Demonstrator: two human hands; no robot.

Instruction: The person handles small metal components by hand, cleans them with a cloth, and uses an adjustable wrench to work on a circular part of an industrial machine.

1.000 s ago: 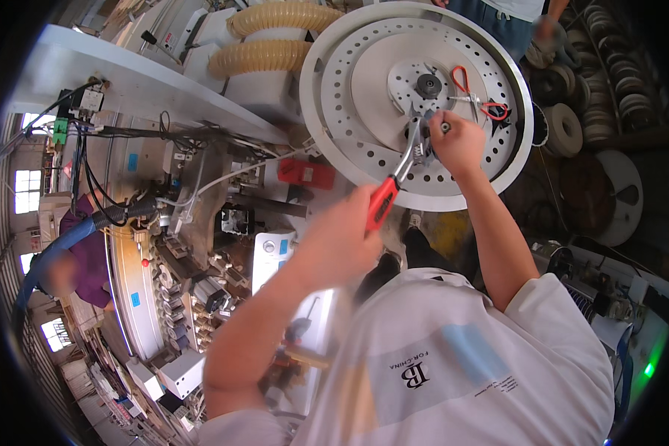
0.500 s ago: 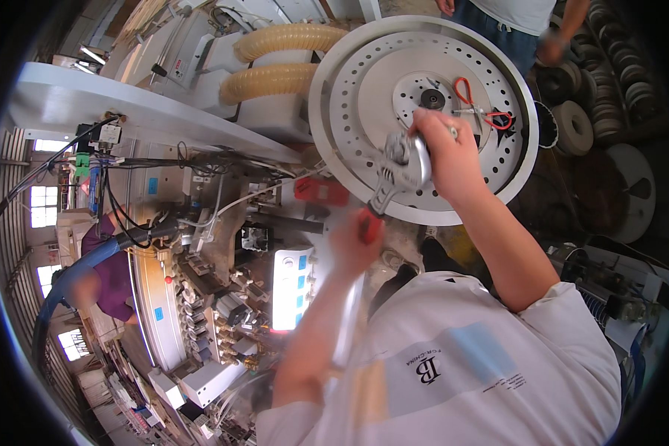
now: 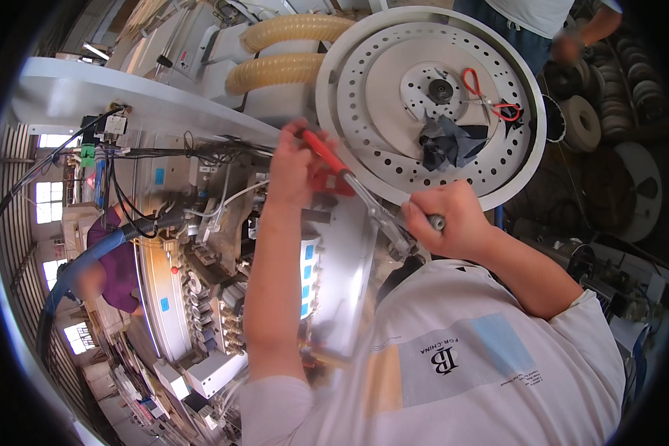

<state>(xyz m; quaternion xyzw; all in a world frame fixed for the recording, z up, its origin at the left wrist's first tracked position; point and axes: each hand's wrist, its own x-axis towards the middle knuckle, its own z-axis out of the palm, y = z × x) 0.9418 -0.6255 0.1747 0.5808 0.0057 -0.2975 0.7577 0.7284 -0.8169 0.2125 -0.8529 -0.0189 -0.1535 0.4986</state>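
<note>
My left hand [image 3: 291, 167] is closed round the red handle of an adjustable wrench [image 3: 362, 193]. The wrench slants down toward my body, its metal jaws just left of my right hand [image 3: 453, 217]. That hand is a closed fist round a metal piece [image 3: 437, 222]; only its round grey end shows clearly, and the fingers hide the rest. Whether the jaws touch this piece I cannot tell. Beyond both hands is a large round metal disc [image 3: 379, 141] with rings of holes. Red-handled scissors [image 3: 487, 102] and crumpled dark sheet material [image 3: 450, 143] lie on it.
Two ribbed yellowish hoses [image 3: 279, 74] run to the disc's left. A machine with a white panel [image 3: 308, 279] stands left of my body. One person [image 3: 528, 22] stands beyond the disc, another in purple [image 3: 111, 260] at far left. Rolls [image 3: 576, 123] are stacked at right.
My left hand has swung up and away with the wrench, whose jaws now point toward me. My right hand has come back from over the disc toward my chest, uncovering the dark material.
</note>
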